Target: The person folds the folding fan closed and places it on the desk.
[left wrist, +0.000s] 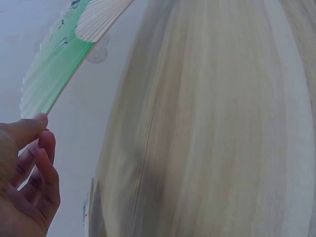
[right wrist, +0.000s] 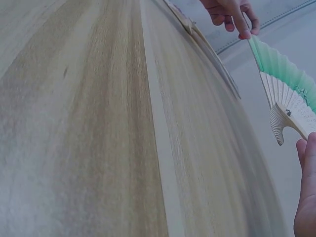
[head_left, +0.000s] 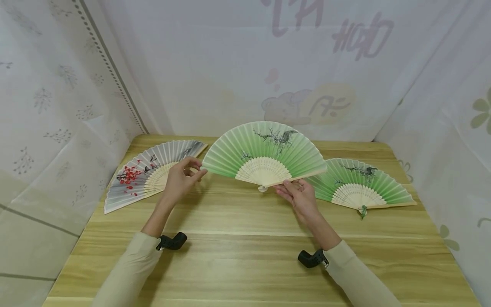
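Note:
A green folding fan [head_left: 268,147], spread wide and printed with a dark blossom branch, is held up above the table between both hands. My left hand [head_left: 182,178] pinches its left outer edge between thumb and fingertips, as the left wrist view also shows at close range. Along the lower right guard stick, near the pivot, my right hand [head_left: 301,198] grips the fan with the thumb in front. In the right wrist view the fan's pale ribs [right wrist: 286,94] meet at a curved, stepped base, and only part of the right hand [right wrist: 307,182] appears.
Behind my left hand lies a grey open fan [head_left: 153,172] with red blossoms. Another green open fan [head_left: 358,183] with a green cord rests on the right, partly behind the held one. The wooden table [head_left: 238,264] meets a printed cloth backdrop [head_left: 215,76] at the back.

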### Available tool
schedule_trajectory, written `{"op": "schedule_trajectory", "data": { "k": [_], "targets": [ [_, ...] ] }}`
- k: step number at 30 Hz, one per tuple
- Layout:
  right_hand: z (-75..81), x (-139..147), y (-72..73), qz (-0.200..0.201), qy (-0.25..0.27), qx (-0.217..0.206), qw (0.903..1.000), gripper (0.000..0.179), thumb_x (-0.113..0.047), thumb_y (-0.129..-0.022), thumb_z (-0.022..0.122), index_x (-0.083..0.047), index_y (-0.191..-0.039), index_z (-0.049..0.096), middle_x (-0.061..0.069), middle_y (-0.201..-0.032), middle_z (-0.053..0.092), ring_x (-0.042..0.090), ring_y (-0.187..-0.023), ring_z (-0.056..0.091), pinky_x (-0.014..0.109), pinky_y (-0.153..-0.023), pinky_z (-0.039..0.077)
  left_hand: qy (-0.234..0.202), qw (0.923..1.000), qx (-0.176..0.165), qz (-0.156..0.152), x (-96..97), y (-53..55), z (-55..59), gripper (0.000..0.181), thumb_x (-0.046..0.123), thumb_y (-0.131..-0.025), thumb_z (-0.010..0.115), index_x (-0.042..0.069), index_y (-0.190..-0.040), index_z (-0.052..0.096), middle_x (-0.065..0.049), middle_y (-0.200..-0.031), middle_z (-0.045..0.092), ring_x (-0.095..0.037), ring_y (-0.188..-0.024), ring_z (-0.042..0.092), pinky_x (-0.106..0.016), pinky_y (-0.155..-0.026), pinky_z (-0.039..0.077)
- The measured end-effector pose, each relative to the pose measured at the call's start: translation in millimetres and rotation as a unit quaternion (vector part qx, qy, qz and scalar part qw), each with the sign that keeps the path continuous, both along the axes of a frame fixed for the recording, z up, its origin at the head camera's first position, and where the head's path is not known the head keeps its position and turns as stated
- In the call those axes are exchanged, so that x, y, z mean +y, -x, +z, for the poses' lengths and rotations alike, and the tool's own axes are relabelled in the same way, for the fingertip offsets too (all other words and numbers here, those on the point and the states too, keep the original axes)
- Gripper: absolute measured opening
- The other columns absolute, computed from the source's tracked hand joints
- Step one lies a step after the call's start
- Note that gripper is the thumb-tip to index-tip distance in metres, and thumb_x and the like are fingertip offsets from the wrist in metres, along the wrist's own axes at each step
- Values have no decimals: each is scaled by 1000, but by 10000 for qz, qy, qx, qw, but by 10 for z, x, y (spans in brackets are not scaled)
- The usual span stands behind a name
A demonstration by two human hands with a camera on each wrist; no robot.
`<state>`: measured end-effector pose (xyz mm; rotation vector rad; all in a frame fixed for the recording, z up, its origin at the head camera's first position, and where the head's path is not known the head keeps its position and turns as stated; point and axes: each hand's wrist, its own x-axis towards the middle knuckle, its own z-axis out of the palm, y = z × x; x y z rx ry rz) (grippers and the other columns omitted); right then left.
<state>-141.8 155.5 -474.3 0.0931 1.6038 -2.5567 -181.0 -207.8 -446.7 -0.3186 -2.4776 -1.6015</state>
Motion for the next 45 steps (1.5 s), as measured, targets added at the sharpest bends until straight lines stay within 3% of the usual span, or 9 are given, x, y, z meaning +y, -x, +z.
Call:
{"op": "schedule_trajectory", "data": {
  "k": [9, 20, 25, 29, 36, 45],
  "targets": [
    [17, 22, 13, -85, -299, 194, 9993, 30, 0, -105, 55, 16, -129, 49, 25, -111, 70, 29, -99, 72, 38, -89, 55, -412, 9990, -78, -132, 53, 71, 12, 23, 4, -93, 76, -5, -110, 63, -18, -95, 65, -45, -69, 64, -20, -50, 48],
    [42, 89, 54, -43, -788, 380, 9962, 26, -4, -103, 60, 15, -119, 52, 25, -105, 71, 47, -106, 65, 39, -86, 57, -758, 9966, -110, -305, 131, 152, 50, 27, 3, -94, 73, -7, -116, 61, -23, -101, 63, -20, -64, 67, -25, -48, 51],
    [77, 113, 76, 29, -888, 387, 9953, 29, -6, -103, 61, 15, -122, 52, 26, -106, 70, 49, -107, 63, 39, -85, 57, -739, 9967, -171, -294, 174, 178, 97, 25, 3, -96, 72, -5, -116, 60, -21, -101, 63, -13, -63, 65, -22, -50, 50],
    [94, 122, 105, 83, -958, 419, 9945, 30, -6, -103, 61, 15, -123, 52, 29, -107, 69, 50, -107, 63, 40, -86, 57, -712, 9967, -58, -391, 219, 175, 187, 24, -2, -95, 70, -10, -115, 59, -25, -101, 62, -12, -63, 63, -24, -50, 50],
    [103, 143, 146, 122, -1035, 470, 9934, 28, -4, -103, 61, 16, -121, 53, 27, -104, 70, 52, -106, 62, 43, -86, 56, -689, 9961, -13, -546, 318, 58, 505, 21, -8, -94, 67, -15, -112, 57, -28, -98, 60, -10, -62, 61, -26, -51, 51],
    [103, 152, 183, 232, -1189, 638, 9906, 26, -3, -102, 61, 18, -116, 53, 32, -104, 68, 45, -100, 68, 44, -86, 56, -601, 9962, -15, -627, 345, 104, 555, 21, -7, -95, 67, -15, -111, 56, -28, -101, 60, -10, -64, 62, -27, -52, 52]
  ]
}}
